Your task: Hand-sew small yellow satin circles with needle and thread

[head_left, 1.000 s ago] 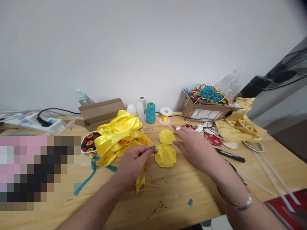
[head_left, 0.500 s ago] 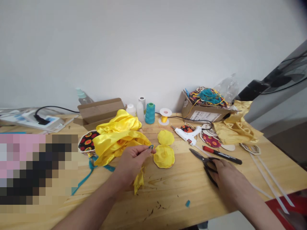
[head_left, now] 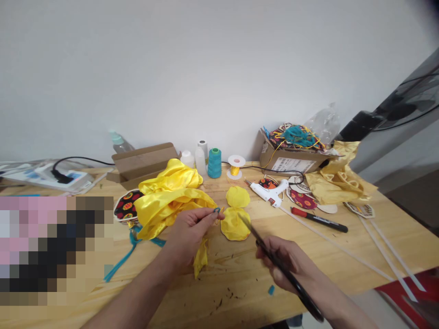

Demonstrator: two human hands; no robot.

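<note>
My left hand (head_left: 187, 234) is closed in a pinch on a small teal piece of cord (head_left: 216, 210) and a strip of yellow satin (head_left: 200, 258) that hangs below the fingers. Just right of it lie two round yellow satin pieces (head_left: 236, 214) on the wooden table (head_left: 308, 256). My right hand (head_left: 286, 267) grips black scissors (head_left: 274, 265), blades pointing up-left toward the yellow rounds. A heap of yellow satin fabric (head_left: 169, 194) sits behind my left hand.
A white glue gun (head_left: 269, 190), a red-capped black marker (head_left: 318, 219) and white sticks (head_left: 343, 249) lie to the right. Behind stand a teal thread cone (head_left: 215, 162), a gold ribbon spool (head_left: 236, 167), small bottles, cardboard boxes (head_left: 295, 157) and gold fabric (head_left: 339, 183). A power strip (head_left: 58, 176) lies far left.
My right hand left the yellow rounds, took the black scissors off the table at the right and brought them over toward the rounds. My left hand has kept its pinch in place.
</note>
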